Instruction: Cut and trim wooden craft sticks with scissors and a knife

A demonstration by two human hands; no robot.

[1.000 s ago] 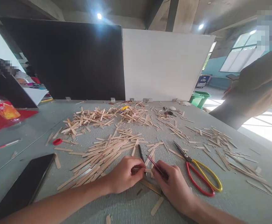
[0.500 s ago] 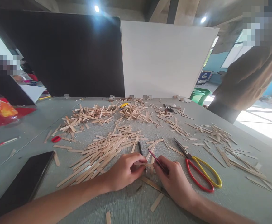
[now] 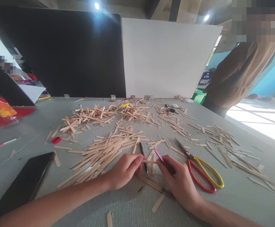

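Observation:
My left hand (image 3: 129, 170) is closed, pinching a wooden craft stick (image 3: 149, 161) between thumb and fingers. The stick lies level and its far end reaches my right hand (image 3: 178, 176). That hand is wrapped round a slim pink-purple craft knife (image 3: 159, 154), its tip pointing up and forward, away from me. A black pen (image 3: 141, 149) lies on the table just beyond and under the held stick. Below my hands rests a longer flat strip (image 3: 151, 183), its right end partly hidden by my right hand.
Several loose craft sticks (image 3: 104, 154) are heaped ahead and left. Scissors with red and yellow handles (image 3: 192, 159) lie at right, near a scattered stick pile (image 3: 222, 137). A phone (image 3: 21, 186), red ring (image 3: 56, 140) and bottle (image 3: 0, 107) are left. A person (image 3: 241, 72) stands beyond the right edge.
The held stick has turned level, with my hands slightly farther apart. The knife has rotated, showing its broad pink-purple side. The person at right has shifted left and away.

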